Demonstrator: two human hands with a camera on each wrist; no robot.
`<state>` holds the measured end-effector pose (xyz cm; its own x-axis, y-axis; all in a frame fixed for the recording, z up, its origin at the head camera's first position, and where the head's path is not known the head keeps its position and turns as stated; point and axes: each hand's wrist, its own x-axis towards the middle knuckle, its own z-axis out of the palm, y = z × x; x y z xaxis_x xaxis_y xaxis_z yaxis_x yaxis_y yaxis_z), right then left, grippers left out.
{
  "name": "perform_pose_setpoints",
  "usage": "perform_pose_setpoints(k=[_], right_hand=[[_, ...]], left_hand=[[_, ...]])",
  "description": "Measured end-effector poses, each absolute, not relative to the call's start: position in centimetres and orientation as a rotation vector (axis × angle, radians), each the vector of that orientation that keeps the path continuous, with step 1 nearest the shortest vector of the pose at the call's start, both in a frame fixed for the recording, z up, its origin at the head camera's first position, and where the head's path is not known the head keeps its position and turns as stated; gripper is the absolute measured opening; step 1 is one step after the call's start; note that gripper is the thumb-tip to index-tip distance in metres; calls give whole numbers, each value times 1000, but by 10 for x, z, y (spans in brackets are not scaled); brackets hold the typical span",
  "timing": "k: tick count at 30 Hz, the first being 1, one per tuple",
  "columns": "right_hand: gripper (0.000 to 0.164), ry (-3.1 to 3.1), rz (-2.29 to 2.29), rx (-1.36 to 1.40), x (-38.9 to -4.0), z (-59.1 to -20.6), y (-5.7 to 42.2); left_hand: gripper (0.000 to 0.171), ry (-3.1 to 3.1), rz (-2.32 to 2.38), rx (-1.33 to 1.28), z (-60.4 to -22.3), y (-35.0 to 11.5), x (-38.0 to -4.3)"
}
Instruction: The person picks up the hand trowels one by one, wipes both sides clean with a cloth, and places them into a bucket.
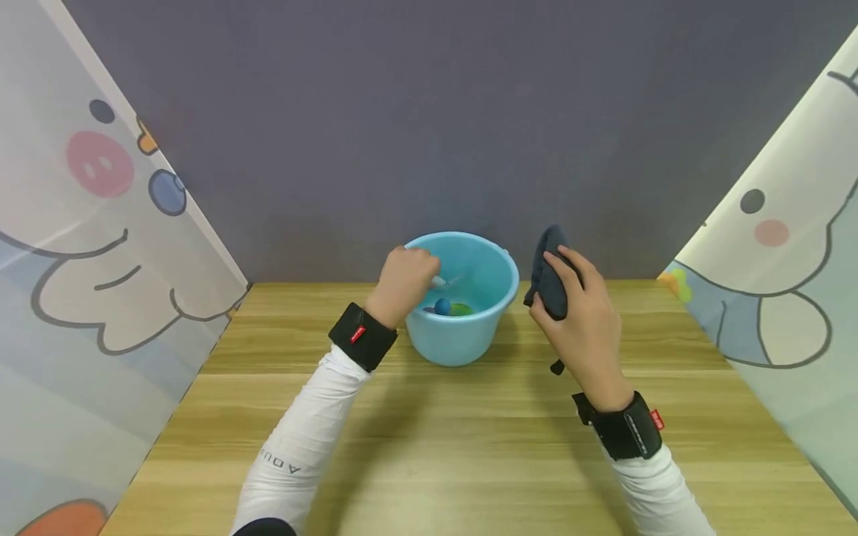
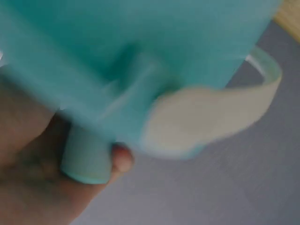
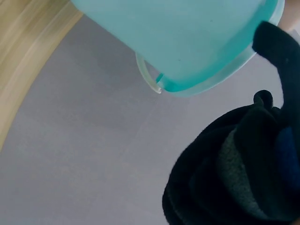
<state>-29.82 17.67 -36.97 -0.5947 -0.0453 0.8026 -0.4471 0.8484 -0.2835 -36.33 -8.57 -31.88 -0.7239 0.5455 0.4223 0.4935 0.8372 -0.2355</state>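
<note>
A light-blue bucket [image 1: 462, 342] stands at the back of the wooden table, with a blue ball [image 1: 442, 306] and a green piece [image 1: 460, 309] inside. At its left rim my left hand [image 1: 404, 279] has its fingers curled round a pale-blue cylindrical handle [image 2: 87, 157]; what it belongs to is blurred. Right of the bucket, my right hand [image 1: 583, 320] grips a dark, soft cloth item [image 1: 550, 279] between thumb and fingers. A strap-like part [image 3: 276, 47] and a grey patch [image 3: 236, 173] of it show in the right wrist view.
The bucket's pale carrying handle [image 3: 147, 75] hangs at its side. A grey wall [image 1: 429, 134] rises behind the wooden table [image 1: 429, 447]. Panels with cartoon animals flank it on the left [image 1: 100, 246] and right [image 1: 777, 260].
</note>
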Motion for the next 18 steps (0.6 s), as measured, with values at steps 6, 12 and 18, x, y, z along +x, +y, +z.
perform_pose_setpoints(k=[6, 12, 18], right_hand=[[65, -2158, 574, 323, -301, -371, 181], [64, -2157, 559, 316, -303, -371, 182], [63, -2159, 553, 309, -304, -373, 183]], left_hand=[[44, -2676, 9, -883, -327, -85, -376], [14, -2902, -175, -958, -318, -83, -376], [34, -2963, -241, -1011, -318, -75, -379]])
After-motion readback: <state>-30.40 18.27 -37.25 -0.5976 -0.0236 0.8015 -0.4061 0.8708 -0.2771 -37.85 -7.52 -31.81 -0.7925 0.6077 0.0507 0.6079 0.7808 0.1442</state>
